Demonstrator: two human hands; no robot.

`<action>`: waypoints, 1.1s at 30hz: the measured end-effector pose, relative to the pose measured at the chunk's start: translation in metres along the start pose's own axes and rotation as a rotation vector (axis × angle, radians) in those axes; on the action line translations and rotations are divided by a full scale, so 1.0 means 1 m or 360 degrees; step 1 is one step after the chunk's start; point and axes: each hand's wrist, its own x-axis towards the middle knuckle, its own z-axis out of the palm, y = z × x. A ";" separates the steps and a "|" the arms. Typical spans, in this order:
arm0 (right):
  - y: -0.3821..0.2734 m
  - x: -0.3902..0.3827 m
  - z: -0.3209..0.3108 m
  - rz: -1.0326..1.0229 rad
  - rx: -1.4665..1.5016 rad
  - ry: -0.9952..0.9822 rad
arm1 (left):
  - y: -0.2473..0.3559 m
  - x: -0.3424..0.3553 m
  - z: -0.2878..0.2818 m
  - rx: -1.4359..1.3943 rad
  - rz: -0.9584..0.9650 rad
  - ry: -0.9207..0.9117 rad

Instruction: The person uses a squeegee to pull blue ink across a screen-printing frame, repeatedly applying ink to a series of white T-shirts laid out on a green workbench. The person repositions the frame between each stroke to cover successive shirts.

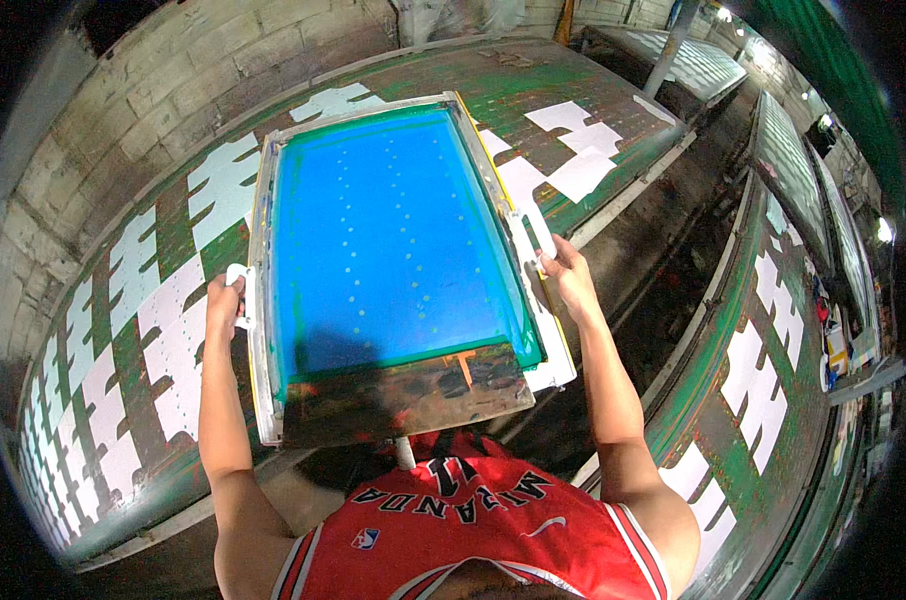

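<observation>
A screen printing frame [373, 230] with blue mesh and rows of small pale dots is held up in front of me, over the edge of a long table [513, 80]. My left hand [223, 302] is closed round the white handle [236, 274] on its left side. On the other side, my right hand [570, 274] grips a second white handle [543, 230]. A dark stained strip [403, 400] spans the frame's near end, nearest my body. White cut fabric pieces [178, 350] lie flat on the table to the left, several with small dots on them.
More white pieces [581, 160] lie on the table beyond the frame at right. A second green-stained table [718, 430] with white pieces runs along my right, across a dark aisle [663, 250]. A block wall [173, 80] stands behind the long table, and a grey post [671, 50] rises at its far right.
</observation>
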 end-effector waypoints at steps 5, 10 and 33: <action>0.021 0.015 -0.008 -0.0053 0.0138 -0.0009 | 0.008 0.013 0.024 0.0018 -0.0004 0.0060; 0.039 0.043 -0.007 0.0052 0.0190 -0.0129 | 0.005 0.024 0.032 0.0126 -0.0096 0.0036; 0.058 0.266 0.064 0.0012 0.0067 -0.0371 | -0.033 0.086 0.055 -0.0078 -0.0289 0.0493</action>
